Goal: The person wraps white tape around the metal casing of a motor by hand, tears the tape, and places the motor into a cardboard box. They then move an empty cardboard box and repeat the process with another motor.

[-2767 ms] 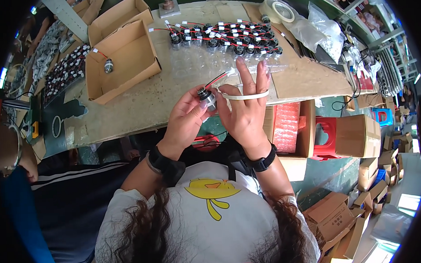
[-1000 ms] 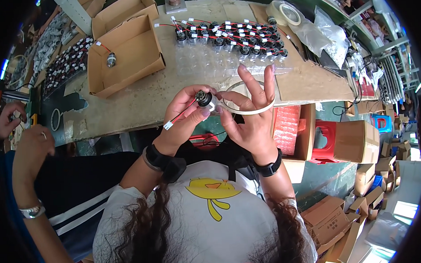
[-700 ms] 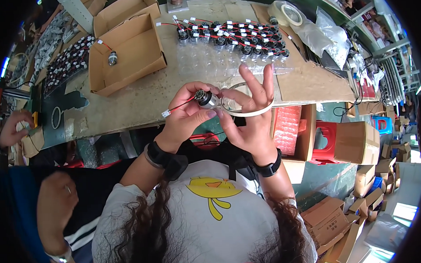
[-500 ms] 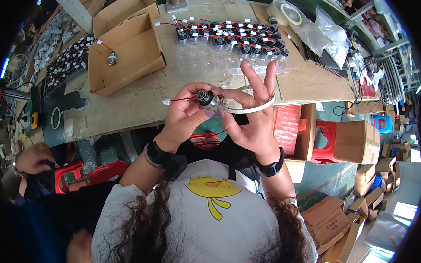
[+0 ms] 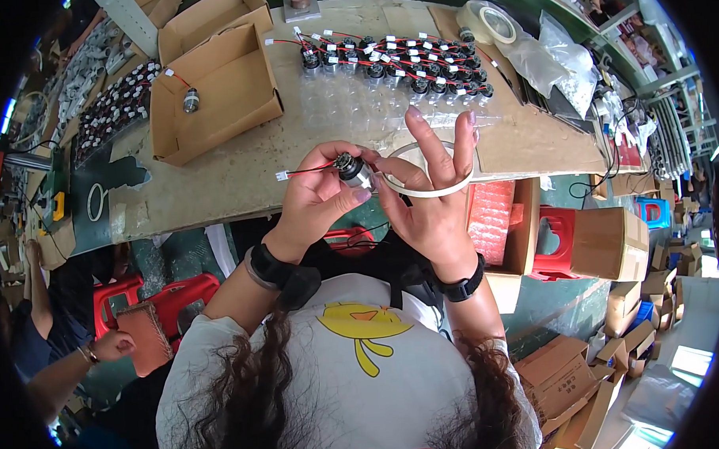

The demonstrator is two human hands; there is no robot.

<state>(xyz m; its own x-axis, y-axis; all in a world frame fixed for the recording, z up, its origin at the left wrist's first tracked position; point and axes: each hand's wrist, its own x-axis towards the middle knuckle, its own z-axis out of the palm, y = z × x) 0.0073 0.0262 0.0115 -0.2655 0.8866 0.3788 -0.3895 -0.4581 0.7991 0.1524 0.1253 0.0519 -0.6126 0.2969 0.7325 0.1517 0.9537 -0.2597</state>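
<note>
Between the thumb and fingers of my left hand [image 5: 315, 196] is a small cylindrical motor [image 5: 350, 171], silver-bodied with a black end. Its red and black wires run out to the left and end in a white plug [image 5: 282, 176]. A thin, pale roll of tape [image 5: 430, 193] hangs around fingers of my right hand [image 5: 432, 210]. That hand's thumb and index finger are pinched close to the motor's right side, while two other fingers point up. Whether a strip of tape lies between the fingertips is too small to tell.
Many similar wired motors [image 5: 393, 59] stand in a clear plastic tray [image 5: 332, 107] at the bench's far side. An open cardboard box [image 5: 213, 127] at left holds one motor [image 5: 190, 100]. Tape rolls [image 5: 497, 25] and plastic bags [image 5: 564, 63] lie far right. A co-worker's hand [image 5: 113, 345] shows at left.
My right hand and the tape roll have shifted and turned slightly; the motor stays nearly in place in my left hand. At left, a co-worker has moved, the arm now lower.
</note>
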